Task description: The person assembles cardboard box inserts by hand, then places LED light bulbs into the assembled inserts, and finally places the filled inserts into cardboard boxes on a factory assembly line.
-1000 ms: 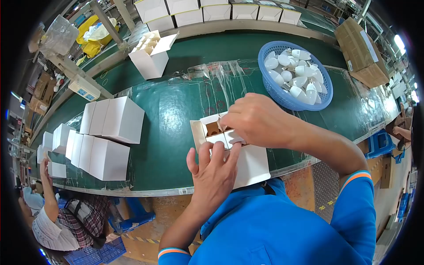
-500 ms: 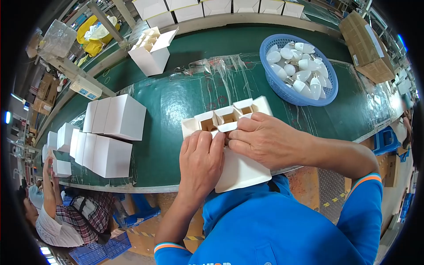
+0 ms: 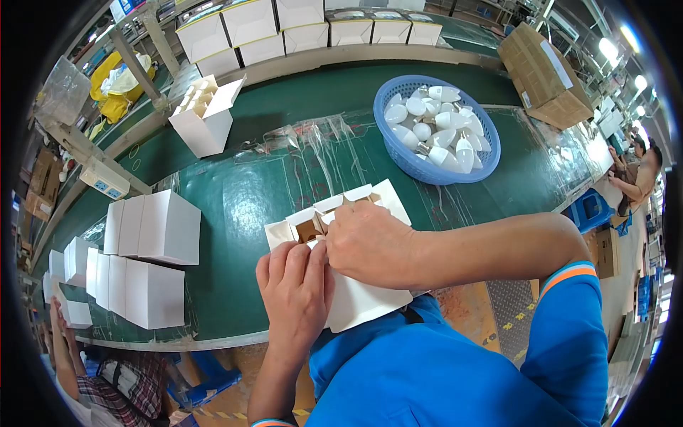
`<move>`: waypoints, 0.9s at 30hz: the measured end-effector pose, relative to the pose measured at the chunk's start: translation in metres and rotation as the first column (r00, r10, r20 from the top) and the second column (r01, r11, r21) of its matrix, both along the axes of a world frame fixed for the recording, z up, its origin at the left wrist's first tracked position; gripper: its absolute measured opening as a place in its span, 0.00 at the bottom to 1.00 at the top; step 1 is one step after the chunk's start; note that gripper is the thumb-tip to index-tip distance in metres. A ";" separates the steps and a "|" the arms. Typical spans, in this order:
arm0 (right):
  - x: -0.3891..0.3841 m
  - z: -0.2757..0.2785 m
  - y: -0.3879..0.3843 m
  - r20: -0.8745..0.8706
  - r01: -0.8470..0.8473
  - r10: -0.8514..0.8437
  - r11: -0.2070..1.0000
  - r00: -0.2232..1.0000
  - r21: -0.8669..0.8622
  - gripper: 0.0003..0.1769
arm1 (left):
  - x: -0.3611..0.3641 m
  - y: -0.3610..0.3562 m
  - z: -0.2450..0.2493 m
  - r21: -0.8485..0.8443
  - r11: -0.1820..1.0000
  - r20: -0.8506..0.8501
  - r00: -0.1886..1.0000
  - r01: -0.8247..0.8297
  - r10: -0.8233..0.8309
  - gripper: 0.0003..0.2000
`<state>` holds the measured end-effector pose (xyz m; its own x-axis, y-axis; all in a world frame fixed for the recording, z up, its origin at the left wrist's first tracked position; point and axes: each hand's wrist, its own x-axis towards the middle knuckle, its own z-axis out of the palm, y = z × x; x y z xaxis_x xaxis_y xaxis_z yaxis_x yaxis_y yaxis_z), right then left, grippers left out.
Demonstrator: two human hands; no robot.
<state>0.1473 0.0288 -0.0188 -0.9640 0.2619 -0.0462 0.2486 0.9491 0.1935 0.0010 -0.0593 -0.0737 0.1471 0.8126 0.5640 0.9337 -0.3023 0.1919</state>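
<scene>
A white carton (image 3: pixel 393 203) with its top open lies at the front of the green bench, its long flap (image 3: pixel 366 302) hanging towards my body. Cardboard dividers (image 3: pixel 308 230) split its inside into compartments. My left hand (image 3: pixel 295 288) is closed over the near edge, fingers bent onto the divider tabs. Beside it my right hand (image 3: pixel 370 245) is a closed fist above the middle compartments, fingertips hidden, so what it pinches cannot be made out. Beyond the carton a blue plastic basket (image 3: pixel 388 153) holds many white light bulbs (image 3: pixel 442 137).
Closed white boxes (image 3: pixel 171 228) stand in rows at left. Another open divided box (image 3: pixel 206 132) is farther back. A brown carton (image 3: pixel 541 78) sits at back right, and white boxes (image 3: pixel 249 21) line the far shelf. Co-workers' arms (image 3: pixel 64 349) show at left and a person (image 3: pixel 637 181) at right.
My right hand has shifted across the carton towards my left hand, its fist now over the middle compartments. The whole view has turned, moving the bench items leftwards. The left hand stays at the near edge.
</scene>
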 end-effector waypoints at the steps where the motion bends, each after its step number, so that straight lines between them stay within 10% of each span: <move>1: 0.000 -0.002 -0.001 0.003 -0.004 0.004 1.000 1.000 0.006 0.06 | -0.001 0.000 0.000 0.006 1.000 0.003 1.000 -0.004 0.004 0.17; 27: 0.012 0.006 0.022 0.082 -0.124 0.123 0.992 0.989 0.001 0.08 | 0.011 -0.001 -0.017 0.022 0.998 0.057 0.996 0.066 -0.068 0.17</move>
